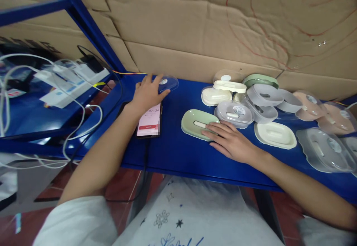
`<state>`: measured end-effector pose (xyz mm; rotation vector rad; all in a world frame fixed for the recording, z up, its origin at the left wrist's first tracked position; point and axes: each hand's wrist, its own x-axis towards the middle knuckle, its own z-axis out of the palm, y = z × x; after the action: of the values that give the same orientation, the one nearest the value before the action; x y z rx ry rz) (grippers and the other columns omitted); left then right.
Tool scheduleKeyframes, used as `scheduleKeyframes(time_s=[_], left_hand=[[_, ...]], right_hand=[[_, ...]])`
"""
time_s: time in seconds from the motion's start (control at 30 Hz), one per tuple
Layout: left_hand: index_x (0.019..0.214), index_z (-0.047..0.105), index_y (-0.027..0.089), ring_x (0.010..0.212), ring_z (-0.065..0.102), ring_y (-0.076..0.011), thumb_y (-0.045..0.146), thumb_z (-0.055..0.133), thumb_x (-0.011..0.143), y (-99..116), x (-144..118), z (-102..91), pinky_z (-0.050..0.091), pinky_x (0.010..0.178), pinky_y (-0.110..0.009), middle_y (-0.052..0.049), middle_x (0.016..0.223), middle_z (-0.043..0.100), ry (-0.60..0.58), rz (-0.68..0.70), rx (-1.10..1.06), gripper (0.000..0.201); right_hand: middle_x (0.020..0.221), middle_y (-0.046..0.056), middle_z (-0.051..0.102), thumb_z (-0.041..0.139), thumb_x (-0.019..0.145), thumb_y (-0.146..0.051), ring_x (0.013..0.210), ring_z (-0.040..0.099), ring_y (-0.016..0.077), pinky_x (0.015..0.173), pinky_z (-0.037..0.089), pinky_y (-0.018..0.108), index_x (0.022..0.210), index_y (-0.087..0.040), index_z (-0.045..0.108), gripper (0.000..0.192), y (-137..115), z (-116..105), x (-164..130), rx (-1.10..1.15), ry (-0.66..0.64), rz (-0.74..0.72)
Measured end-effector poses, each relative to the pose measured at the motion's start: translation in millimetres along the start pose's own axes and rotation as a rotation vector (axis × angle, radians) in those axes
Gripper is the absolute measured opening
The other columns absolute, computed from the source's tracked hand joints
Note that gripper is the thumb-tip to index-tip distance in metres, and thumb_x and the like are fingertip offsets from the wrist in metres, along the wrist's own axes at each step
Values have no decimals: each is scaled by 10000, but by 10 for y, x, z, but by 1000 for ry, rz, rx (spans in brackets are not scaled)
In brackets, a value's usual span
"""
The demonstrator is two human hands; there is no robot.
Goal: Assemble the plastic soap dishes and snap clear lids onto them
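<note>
- Hands: the 2 hands are well apart, both palm down over the table [173,156].
- Right hand [227,140]: fingers lie over the right end of the green dish [189,121], reaching the white strip [200,124] inside it. The placing appears meant to steady the dish; whether the fingers grip cannot be told.
- Left hand [147,93]: fingers and thumb spread at the left side of the clear lid [171,85], behind the phone [149,121]. This suits taking hold of the rim; a firm hold cannot be confirmed.
- Position: the green dish sits upright between the hands, under the right fingers, well apart from the left.
- Surroundings: the grey dish [231,112] and cream dish [275,134] stand to the right, presumably leaving working room in front.
</note>
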<state>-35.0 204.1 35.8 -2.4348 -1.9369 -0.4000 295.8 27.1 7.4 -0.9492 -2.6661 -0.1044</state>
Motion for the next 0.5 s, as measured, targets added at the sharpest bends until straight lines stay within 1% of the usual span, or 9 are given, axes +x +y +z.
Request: scheduleKeyframes(time_s=[0.03,0.1,0.13,0.2,0.27,0.33,0.43,0.5], left_hand=[[1662,419,197,1537,446,-473,529,588,1038,-38,27,22,404,1201,-669,-252,1682,427,-34,-35,-1,727],[1609,499,234,1462,540,-460,513,644,1007,-82,63,51,452,1173,-636,-211,1624,522,-76,-76,-17,679],[1570,545,249,1415,587,-446,486,664,995,-90,73,55,476,1156,-613,-187,1585,571,-80,-79,-27,633],[1498,614,254,1357,636,-416,427,661,997,-81,76,39,498,1139,-574,-154,1523,636,-51,-50,-60,532],[1450,654,252,1330,658,-385,409,631,1020,-43,54,-5,498,1140,-545,-132,1466,686,-14,2,-124,459],[1390,693,261,1269,694,-342,435,617,1032,25,4,-66,513,1121,-505,-102,1381,743,-8,68,-231,406],[1307,733,267,1189,728,-279,515,620,1018,171,-115,-158,554,1052,-421,-62,1301,780,-75,214,-441,397],[1287,738,260,1188,728,-267,582,623,993,275,-204,-207,575,1010,-391,-56,1293,783,-157,287,-568,451]], right_hand=[[1544,129,645,519,1121,-285,1437,598,301,1169,508,545,1517,-177,606,420,2,1,1,1,3,-3],[1547,133,642,522,1119,-280,1439,596,303,1164,515,546,1519,-172,603,423,5,0,5,7,2,-6],[1548,133,642,525,1118,-280,1439,595,303,1164,517,547,1518,-174,605,422,7,0,6,11,1,-6],[1546,131,643,532,1115,-283,1439,596,304,1168,516,551,1511,-182,611,416,13,-2,6,22,-1,-3],[1542,129,647,540,1113,-286,1438,600,306,1169,518,553,1505,-192,614,409,20,-6,4,33,0,0],[1542,128,646,548,1111,-288,1445,597,307,1174,519,556,1514,-199,597,416,24,-13,2,46,9,-3],[1553,153,627,581,1097,-294,1482,564,309,1184,527,548,1578,-189,510,498,19,-21,3,79,56,6],[1538,191,618,620,1075,-284,1470,574,316,1158,560,529,1619,-173,442,584,12,-21,3,90,124,38]])
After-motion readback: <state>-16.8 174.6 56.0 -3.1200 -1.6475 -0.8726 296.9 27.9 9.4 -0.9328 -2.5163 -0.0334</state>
